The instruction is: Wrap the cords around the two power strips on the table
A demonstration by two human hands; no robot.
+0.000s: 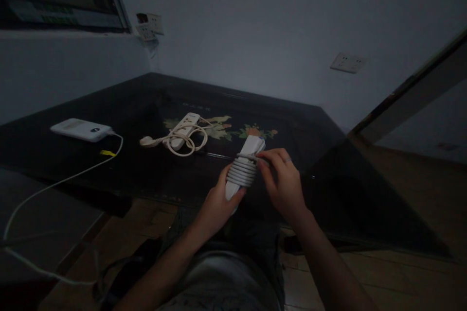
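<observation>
Clasping the near end of a white power strip (252, 144) in the left grip (217, 200), leaving its far end jutting out beyond the hold, over the near part of the dark table (350, 194). Pinching the gray cord (241, 174) in the right grip (285, 182), just beside the strip's right edge, near the loops circling its middle.

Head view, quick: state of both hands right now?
Left hand: closed, holding the white bar near its lower end.
Right hand: finger and thumb closed, pinching the gray cord wound around it.
</observation>
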